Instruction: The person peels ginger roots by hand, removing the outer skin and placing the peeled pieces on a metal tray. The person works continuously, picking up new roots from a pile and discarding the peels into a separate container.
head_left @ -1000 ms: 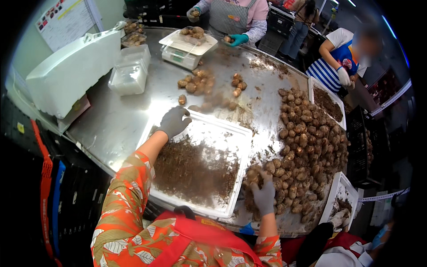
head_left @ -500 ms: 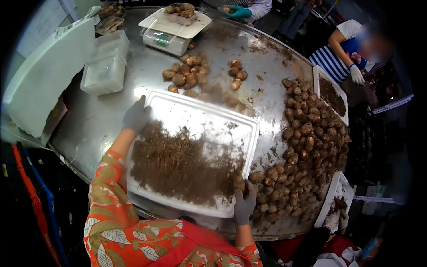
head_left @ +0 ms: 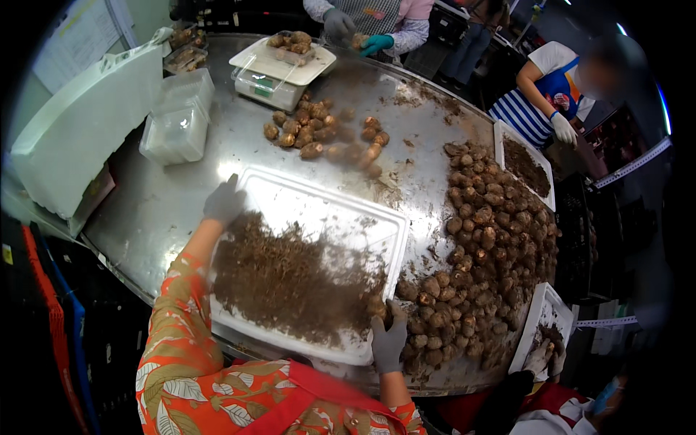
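My right hand (head_left: 389,344) is curling round, thumb and fingers apparently closing on one brown tuber (head_left: 377,305) above the lower right edge of the large white tray (head_left: 290,204). My left hand (head_left: 225,203) is resting at that tray's upper left corner; with the blur I cannot tell whether its fingers are gripping the rim or only touching it.

I am judging the tuber to be firm, fairly light and hard to crush, its rough skin giving purchase while loose soil may make it slip; the rounded middle is offering the best hold. The tray is looking stiff but light, perhaps brittle, so I would be taking it by opposite rims.

Dark soil (head_left: 283,275) is covering much of the tray's floor. Just to the right, a pile of tubers (head_left: 486,246) is spreading over the metal table (head_left: 174,196), too many to count. Two smaller white trays are lying along its outer side, one far (head_left: 500,148), one near (head_left: 554,308). Beyond my tray, two loose groups of tubers (head_left: 308,125) are sitting, partly blurred; one scale (head_left: 268,90) is standing behind them, bearing one clear tub (head_left: 290,54).
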### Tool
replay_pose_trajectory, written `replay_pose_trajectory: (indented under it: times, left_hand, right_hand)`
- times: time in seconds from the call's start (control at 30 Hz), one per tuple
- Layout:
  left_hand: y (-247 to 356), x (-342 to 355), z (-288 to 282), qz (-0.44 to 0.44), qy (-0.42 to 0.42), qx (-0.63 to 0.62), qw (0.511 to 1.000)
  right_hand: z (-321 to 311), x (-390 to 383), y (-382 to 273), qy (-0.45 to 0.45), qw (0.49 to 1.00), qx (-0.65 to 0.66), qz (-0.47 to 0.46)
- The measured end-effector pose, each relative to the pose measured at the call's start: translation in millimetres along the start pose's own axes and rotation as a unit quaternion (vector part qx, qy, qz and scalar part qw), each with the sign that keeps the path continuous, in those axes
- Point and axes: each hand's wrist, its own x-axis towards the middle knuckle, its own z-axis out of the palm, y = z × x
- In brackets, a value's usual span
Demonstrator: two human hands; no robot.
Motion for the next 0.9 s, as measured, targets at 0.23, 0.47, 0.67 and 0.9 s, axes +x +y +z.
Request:
replay_pose_trajectory:
  times: [0.23, 0.47, 0.67, 0.9]
  left_hand:
    - [4.3, -61.5, -20.1, 0.038, 0.023, -0.012, 0.999]
    - [126.3, -234.0, -37.8, 0.203, 0.018, -0.321, 0.925]
    - [204.5, -321.2, -10.6, 0.256, -0.247, -0.391, 0.849]
    - [218.3, -313.9, -3.7, 0.336, -0.274, -0.405, 0.805]
  right_hand:
    - [-33.5, -38.1, -10.5, -0.016, 0.985, 0.143, 0.096]
    - [-72.0, -22.0, 2.3, -0.119, 0.863, 0.479, 0.103]
    - [-85.4, -31.8, -19.4, -0.153, 0.866, 0.466, 0.100]
    - [-96.0, -34.1, -26.2, -0.204, 0.886, 0.414, 0.046]
